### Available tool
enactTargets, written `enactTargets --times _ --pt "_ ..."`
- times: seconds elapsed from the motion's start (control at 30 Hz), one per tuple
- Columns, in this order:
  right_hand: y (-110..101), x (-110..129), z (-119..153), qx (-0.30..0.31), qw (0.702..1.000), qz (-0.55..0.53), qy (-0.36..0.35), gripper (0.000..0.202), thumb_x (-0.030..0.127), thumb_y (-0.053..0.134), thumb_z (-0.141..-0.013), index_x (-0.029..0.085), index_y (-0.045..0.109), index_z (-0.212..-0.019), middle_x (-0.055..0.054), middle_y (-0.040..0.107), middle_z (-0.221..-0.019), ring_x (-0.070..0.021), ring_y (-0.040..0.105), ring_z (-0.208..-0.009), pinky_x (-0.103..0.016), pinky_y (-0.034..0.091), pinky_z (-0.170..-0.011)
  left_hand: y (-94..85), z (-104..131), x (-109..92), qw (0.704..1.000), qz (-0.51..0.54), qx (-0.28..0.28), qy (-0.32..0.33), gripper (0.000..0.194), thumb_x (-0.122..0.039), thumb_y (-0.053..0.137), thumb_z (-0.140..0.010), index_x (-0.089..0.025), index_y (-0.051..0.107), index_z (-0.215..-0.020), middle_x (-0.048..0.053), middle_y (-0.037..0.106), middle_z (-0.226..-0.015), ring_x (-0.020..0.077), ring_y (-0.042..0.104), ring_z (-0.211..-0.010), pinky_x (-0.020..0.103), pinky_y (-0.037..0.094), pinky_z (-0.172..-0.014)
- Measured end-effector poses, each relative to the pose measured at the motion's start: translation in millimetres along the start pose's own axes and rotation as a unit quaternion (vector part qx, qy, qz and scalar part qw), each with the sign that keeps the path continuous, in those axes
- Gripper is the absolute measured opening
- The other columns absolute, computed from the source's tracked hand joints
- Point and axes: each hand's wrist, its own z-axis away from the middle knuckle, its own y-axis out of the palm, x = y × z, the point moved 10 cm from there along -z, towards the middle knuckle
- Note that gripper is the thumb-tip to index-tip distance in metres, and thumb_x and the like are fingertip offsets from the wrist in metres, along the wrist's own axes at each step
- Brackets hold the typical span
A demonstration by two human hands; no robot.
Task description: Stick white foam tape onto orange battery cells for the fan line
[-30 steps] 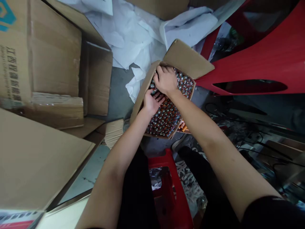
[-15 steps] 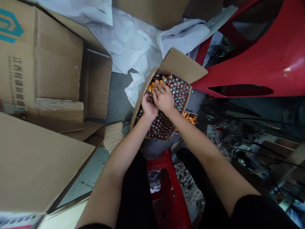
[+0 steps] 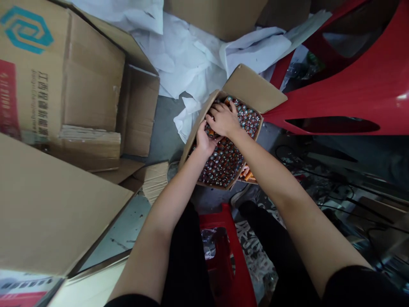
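A cardboard box (image 3: 189, 143) full of cylindrical batteries (image 3: 223, 164) stands on the floor in front of me. Most batteries are upright with their metal ends showing, in orange-brown wraps. My right hand (image 3: 224, 120) lies palm down over the far left part of them, fingers spread and touching the tops. Just nearer, my left hand (image 3: 206, 140) rests sideways on the batteries by the box's left wall, thumb and fingers apart. A little orange shows between its thumb and fingers. What lies under both palms is hidden.
A smaller box of loose orange batteries (image 3: 247, 174) sits beside the box, partly behind my right forearm. Large cartons (image 3: 92, 72) stand left, a red plastic chair (image 3: 345, 102) right, a red stool (image 3: 228, 232) between my legs. White sheeting (image 3: 188, 55) and cables lie around.
My right hand has shifted slightly and spread its fingers over the orange batteries that lay on their sides. The left hand's fingers have stretched out beneath it. The whole view has moved slightly.
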Motion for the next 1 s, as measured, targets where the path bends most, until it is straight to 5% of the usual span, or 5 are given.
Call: enactTargets --times 0.2,0.4,0.77,1.0 --pt "-6 2 21 0.003 0.999 0.004 -0.038 0.043 0.049 0.049 -0.103 0.029 0.075 -0.13 -0.006 0.062 -0.152 -0.0342 0.044 -0.148 -0.071 0.008 -0.129 -6.7 0 3 1.0 -0.017 -0.011 -0.01 0.032 -0.044 0.051 -0.105 -0.024 0.075 -0.113 0.007 0.076 -0.124 0.023 0.07 -0.116 0.039 0.061 -0.097" --pt "-1 7 21 0.019 0.995 0.02 -0.091 0.05 0.046 0.044 -0.104 0.019 0.072 -0.135 -0.011 0.063 -0.149 -0.033 0.048 -0.14 -0.053 0.032 -0.125 -11.1 -7 8 0.999 -0.018 -0.043 -0.014 0.034 -0.05 0.051 -0.105 -0.028 0.073 -0.117 0.004 0.075 -0.126 0.023 0.07 -0.116 0.038 0.061 -0.096" --pt "12 8 15 0.003 1.0 0.006 -0.016 0.064 0.056 0.026 -0.11 0.017 0.071 -0.134 -0.01 0.065 -0.146 -0.0319 0.052 -0.135 -0.057 0.03 -0.125 0.3 -8 11 0.998 0.031 -0.056 0.018 0.039 -0.045 0.042 -0.109 -0.02 0.069 -0.121 0.007 0.073 -0.121 0.0245 0.065 -0.122 0.036 0.055 -0.107" --pt "6 10 20 -0.018 0.999 0.007 0.039 0.056 0.053 0.033 -0.11 0.019 0.07 -0.135 -0.008 0.064 -0.148 -0.0356 0.049 -0.139 -0.058 0.033 -0.122 17.7 -4 7 0.995 0.093 0.019 0.03 0.041 -0.038 0.036 -0.11 -0.022 0.068 -0.13 0.006 0.073 -0.126 0.0207 0.066 -0.121 0.034 0.057 -0.104"
